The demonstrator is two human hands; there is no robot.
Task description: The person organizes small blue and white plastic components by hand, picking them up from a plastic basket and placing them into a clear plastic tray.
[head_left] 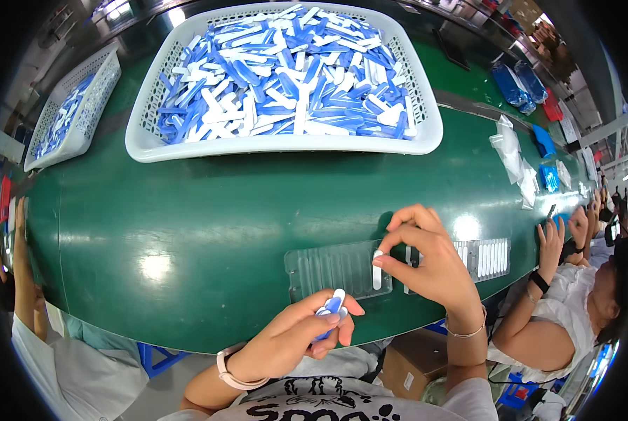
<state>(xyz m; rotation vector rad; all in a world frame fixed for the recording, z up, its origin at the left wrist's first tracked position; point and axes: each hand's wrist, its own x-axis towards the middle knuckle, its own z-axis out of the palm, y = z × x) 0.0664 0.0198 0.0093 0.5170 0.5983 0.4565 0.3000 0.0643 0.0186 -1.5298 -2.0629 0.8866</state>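
Note:
My left hand [286, 338] is closed around a small bunch of flat round-ended strips [334, 304], blue and white, their ends poking up past the fingers. Between thumb and forefinger, my right hand [430, 258] pinches the upper end of one white strip [377, 275]. That strip stands over the right end of a clear slotted plastic tray [321, 270], in line with its grooves; whether it touches the bottom I cannot tell. The tray's other grooves show no strips. Beside it, partly behind my right hand, is a second clear tray [507, 257] with several white strips in a row.
A large white basket [286, 146] heaped with blue and white strips stands at the back of the green table [188, 217]. Another such basket [82, 137] is at far left. Clear bags [514, 158] and blue packets [549, 178] lie at right. Co-workers sit on both sides, one hand [551, 242] near the trays.

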